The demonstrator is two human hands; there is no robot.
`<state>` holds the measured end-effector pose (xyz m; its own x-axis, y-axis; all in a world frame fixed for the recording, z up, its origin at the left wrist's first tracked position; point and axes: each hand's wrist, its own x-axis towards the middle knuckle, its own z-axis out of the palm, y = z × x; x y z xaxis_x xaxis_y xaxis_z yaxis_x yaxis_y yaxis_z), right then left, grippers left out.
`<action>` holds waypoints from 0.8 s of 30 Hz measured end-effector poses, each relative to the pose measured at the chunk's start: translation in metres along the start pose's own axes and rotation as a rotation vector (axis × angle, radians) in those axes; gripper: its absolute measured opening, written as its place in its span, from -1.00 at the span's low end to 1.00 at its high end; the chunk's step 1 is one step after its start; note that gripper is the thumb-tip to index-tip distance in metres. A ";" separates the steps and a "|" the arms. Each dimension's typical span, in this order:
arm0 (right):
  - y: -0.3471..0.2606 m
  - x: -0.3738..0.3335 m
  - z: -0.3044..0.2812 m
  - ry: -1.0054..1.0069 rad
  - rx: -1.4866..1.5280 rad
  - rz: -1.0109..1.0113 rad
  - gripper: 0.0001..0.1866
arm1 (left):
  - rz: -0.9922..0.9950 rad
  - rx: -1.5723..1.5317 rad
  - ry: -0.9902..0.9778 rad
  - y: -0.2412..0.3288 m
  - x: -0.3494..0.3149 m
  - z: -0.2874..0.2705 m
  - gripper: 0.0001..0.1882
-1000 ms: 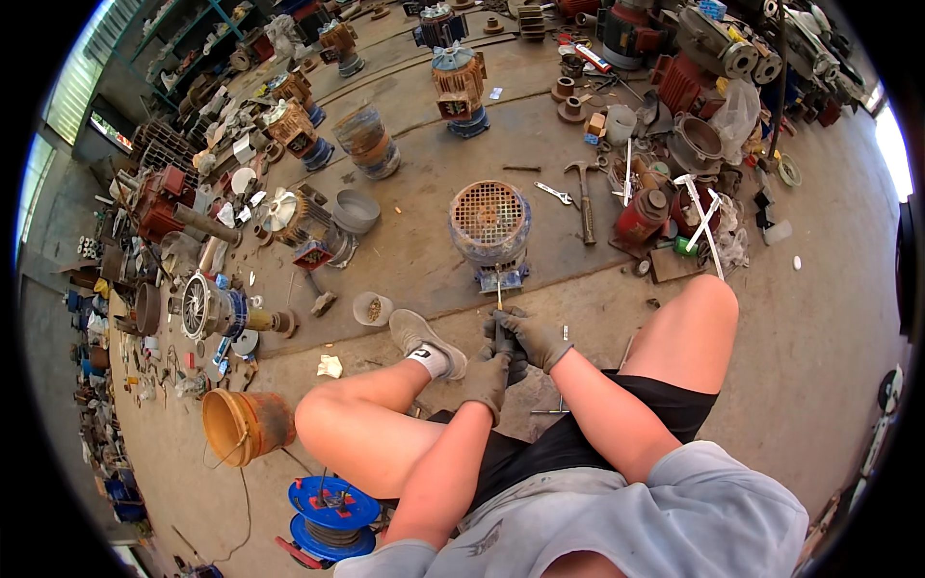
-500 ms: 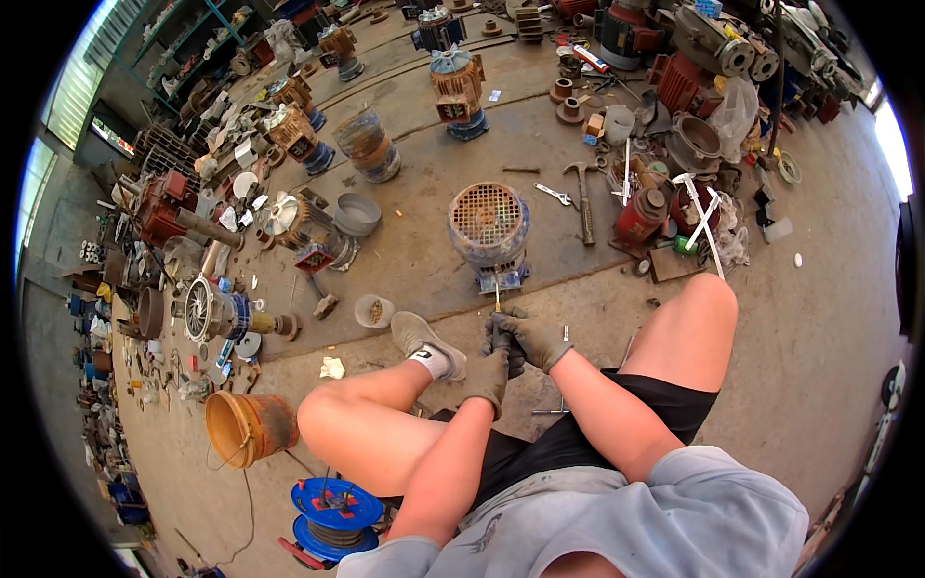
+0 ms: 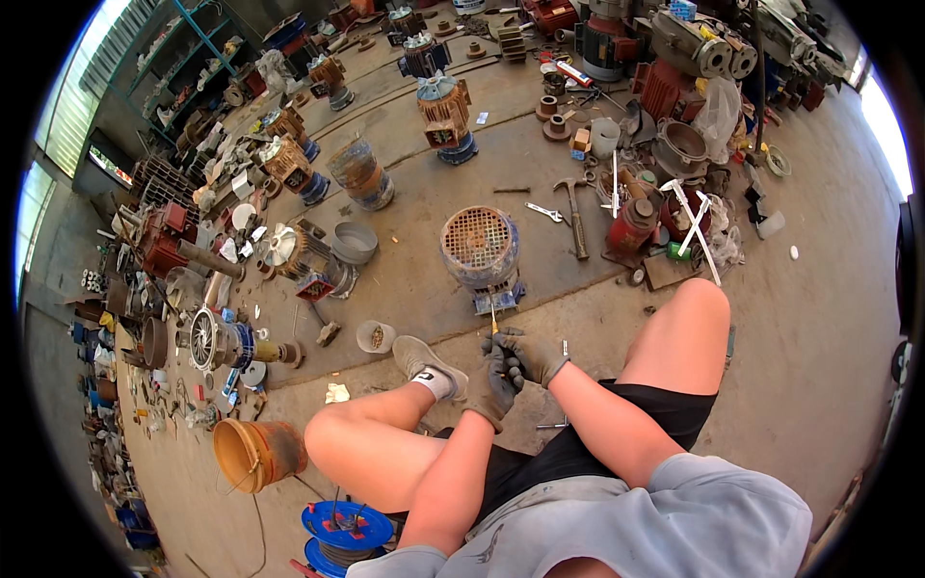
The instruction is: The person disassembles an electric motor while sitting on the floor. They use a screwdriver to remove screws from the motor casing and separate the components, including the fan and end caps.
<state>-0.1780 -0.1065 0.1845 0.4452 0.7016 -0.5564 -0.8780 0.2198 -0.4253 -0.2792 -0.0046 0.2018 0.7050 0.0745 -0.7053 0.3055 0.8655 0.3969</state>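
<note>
In front of me an electric motor (image 3: 472,275) stands upright, blue and worn, with a rusty round grille (image 3: 479,238) on top. A screwdriver (image 3: 495,326) points away from me, its thin shaft reaching the blue box (image 3: 497,301) low on the motor's near side. Both my hands wear grey gloves and are closed around its handle, which they mostly hide. My right hand (image 3: 532,355) is at the front of the handle, near the yellowish collar. My left hand (image 3: 494,390) sits just behind and to the left, closed at the handle's rear; its fingertips are partly hidden.
A claw hammer (image 3: 574,222) and an adjustable wrench (image 3: 546,210) lie right of the motor. A small tub (image 3: 375,337) stands by my left shoe. An orange bucket (image 3: 258,455) and blue cable reel (image 3: 347,525) are at left. White calipers (image 3: 696,228) rest on parts at right.
The whole view has shifted slightly, so the motor sits lower in the picture. My left hand has turned and its fingers have shifted on the handle; the screwdriver still reaches the motor's box.
</note>
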 end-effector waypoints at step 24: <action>-0.004 0.004 0.009 0.178 -0.302 -0.165 -0.76 | -0.207 -0.611 -0.394 0.010 0.026 -0.022 -0.62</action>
<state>-0.1748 -0.0986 0.1903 0.6229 0.5392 -0.5667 -0.7125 0.0919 -0.6957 -0.2724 0.0166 0.1744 0.8835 -0.2023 -0.4225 0.1278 0.9718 -0.1981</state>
